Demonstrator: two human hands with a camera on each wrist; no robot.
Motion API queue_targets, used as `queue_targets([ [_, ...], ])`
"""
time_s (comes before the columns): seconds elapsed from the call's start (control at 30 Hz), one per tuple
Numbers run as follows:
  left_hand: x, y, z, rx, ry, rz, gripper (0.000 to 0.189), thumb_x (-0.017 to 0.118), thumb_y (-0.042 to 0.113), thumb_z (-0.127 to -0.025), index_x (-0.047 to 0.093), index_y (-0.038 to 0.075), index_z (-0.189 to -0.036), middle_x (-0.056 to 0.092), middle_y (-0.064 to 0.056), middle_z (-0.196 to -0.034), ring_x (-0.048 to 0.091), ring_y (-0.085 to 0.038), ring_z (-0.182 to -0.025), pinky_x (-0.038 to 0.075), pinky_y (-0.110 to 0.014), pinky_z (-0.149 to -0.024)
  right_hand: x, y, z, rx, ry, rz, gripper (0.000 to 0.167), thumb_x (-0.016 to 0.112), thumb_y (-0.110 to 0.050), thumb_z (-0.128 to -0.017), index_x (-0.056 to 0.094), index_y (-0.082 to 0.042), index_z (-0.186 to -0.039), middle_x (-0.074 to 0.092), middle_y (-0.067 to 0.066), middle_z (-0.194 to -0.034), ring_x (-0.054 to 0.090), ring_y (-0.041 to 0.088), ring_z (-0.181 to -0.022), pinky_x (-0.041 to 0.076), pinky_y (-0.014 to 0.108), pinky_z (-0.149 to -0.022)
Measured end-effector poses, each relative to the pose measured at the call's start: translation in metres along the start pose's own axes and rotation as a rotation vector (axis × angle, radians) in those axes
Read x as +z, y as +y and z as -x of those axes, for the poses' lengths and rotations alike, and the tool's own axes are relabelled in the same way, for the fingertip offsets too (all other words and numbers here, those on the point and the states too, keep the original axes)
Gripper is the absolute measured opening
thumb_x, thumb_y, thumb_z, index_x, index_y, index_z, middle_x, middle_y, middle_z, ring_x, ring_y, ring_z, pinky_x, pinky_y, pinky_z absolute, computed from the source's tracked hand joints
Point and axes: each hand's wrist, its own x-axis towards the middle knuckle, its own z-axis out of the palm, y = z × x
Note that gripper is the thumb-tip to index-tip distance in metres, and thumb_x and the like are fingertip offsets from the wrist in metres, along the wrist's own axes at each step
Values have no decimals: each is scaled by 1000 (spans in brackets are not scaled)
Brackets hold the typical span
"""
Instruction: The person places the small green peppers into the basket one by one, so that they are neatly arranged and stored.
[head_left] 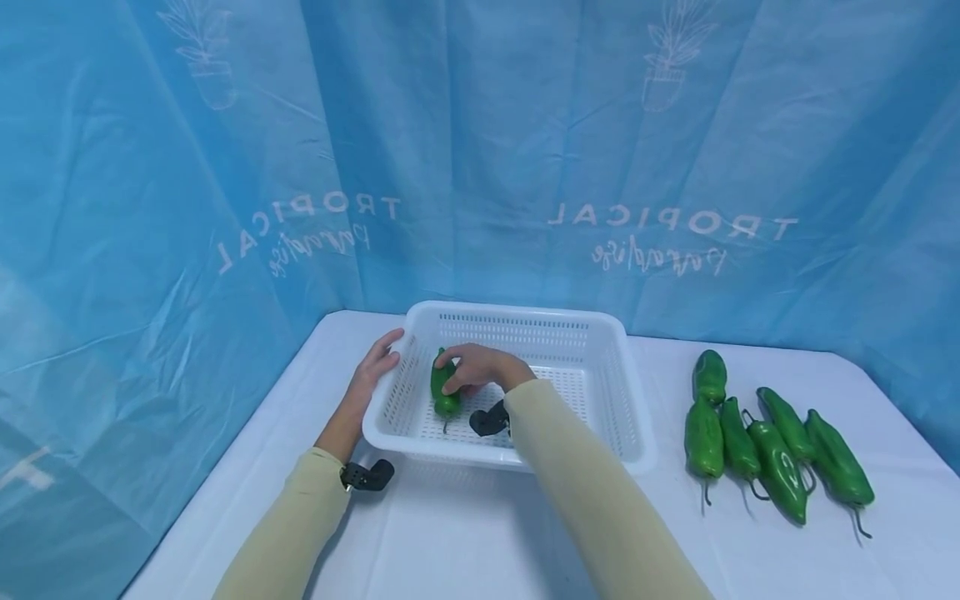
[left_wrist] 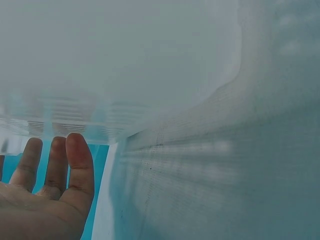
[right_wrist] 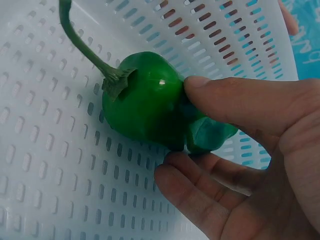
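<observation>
A green pepper (head_left: 447, 406) lies in the left part of a white perforated plastic basket (head_left: 450, 449). My right hand (head_left: 477, 367) reaches in from the right and pinches it. In the right wrist view the thumb (right_wrist: 215, 95) presses one side of the pepper (right_wrist: 145, 95) and the fingers are at its other side, with the stem pointing away from the hand. On the outside of the basket, at its left end, my left hand (head_left: 367, 375) rests with extended fingers. The left wrist view shows those fingertips (left_wrist: 79, 150) up against the basket wall.
Several green peppers (head_left: 780, 471) lie in a loose group on the white-covered table (head_left: 465, 533), right of the basket. Blue printed curtains (head_left: 495, 150) hang close behind the table and along its left side.
</observation>
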Motion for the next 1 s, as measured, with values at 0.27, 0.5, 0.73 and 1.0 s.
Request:
queue_targets([
  [0.27, -1, 3, -1, 16, -25, 16, 54, 31, 34, -107, 16, 26, -158, 25, -7, -164, 36, -36, -146, 47, -39, -107, -1, -3, 2, -16, -17, -40, 54, 71, -14, -89, 55, -19, -140, 47, 10, -149, 58, 24, -122, 53, 40, -102],
  [0.5, 0, 2, -1, 9, -10, 4, 54, 32, 35, -107, 16, 28, -158, 23, -6, -165, 33, -35, -148, 38, -52, -115, 1, -3, -1, -15, -20, -68, 58, 70, -6, -88, 53, -17, -142, 47, 12, -148, 56, 25, -123, 52, 40, -103],
  [0.73, 2, 1, -1, 1, -2, 7, 53, 31, 34, -107, 17, 27, -158, 24, -5, -165, 33, -34, -149, 35, -55, -115, 3, -6, -2, -32, -33, -54, 58, 69, -4, -88, 51, -15, -143, 48, 12, -148, 59, 23, -118, 54, 39, -100],
  [1.0, 2, 0, 0, 4, -3, 36, 54, 32, 32, -107, 17, 25, -158, 23, -6, -165, 30, -34, -150, 31, -55, -118, 4, -7, -1, -19, -62, -66, 60, 67, 0, -89, 50, -15, -145, 43, 12, -152, 57, 24, -120, 52, 42, -103],
])
